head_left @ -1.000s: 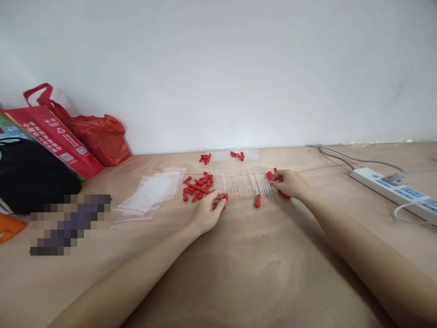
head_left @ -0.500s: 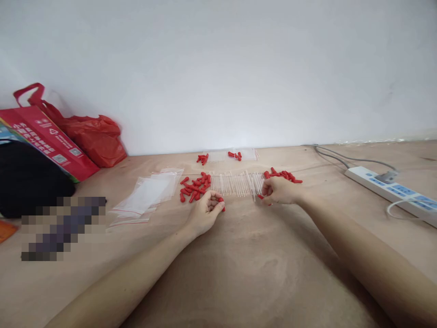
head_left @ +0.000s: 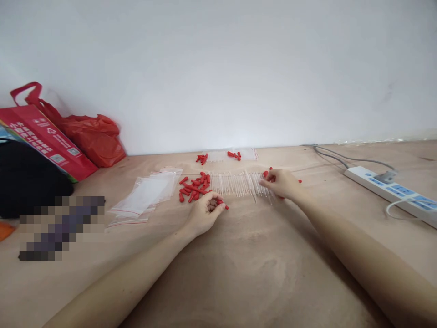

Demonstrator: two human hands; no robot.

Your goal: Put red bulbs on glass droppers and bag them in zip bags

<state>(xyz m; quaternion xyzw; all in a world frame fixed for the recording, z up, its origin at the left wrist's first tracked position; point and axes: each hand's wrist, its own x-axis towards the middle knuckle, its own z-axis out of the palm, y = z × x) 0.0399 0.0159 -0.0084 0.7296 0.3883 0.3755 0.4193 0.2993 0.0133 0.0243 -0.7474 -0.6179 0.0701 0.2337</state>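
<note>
My left hand (head_left: 205,212) is closed around a red rubber dropper bulb (head_left: 226,207), whose narrow end pokes out past the thumb. Just behind that hand lies a loose heap of red bulbs (head_left: 193,184). Thin clear dropper tubes (head_left: 232,183) lie side by side in a row in the middle of the table. At the row's right end my right hand (head_left: 282,184) pinches a clear tube, its fingertips low over the others. More red bulbs (head_left: 266,174) lie behind and beneath the right hand, mostly hidden by it.
Clear zip bags (head_left: 148,193) lie stacked left of the bulbs. Another bag (head_left: 218,155) with tubes and bulbs on it lies near the wall. A power strip (head_left: 392,191) with cables is at right. Red bags (head_left: 99,139) and a black item (head_left: 30,180) stand at left.
My right hand has shifted slightly right and up over the right-hand bulbs, its fingers now at the tubes. In my left hand the bulb has tilted, its narrow end pointing more rightward.
</note>
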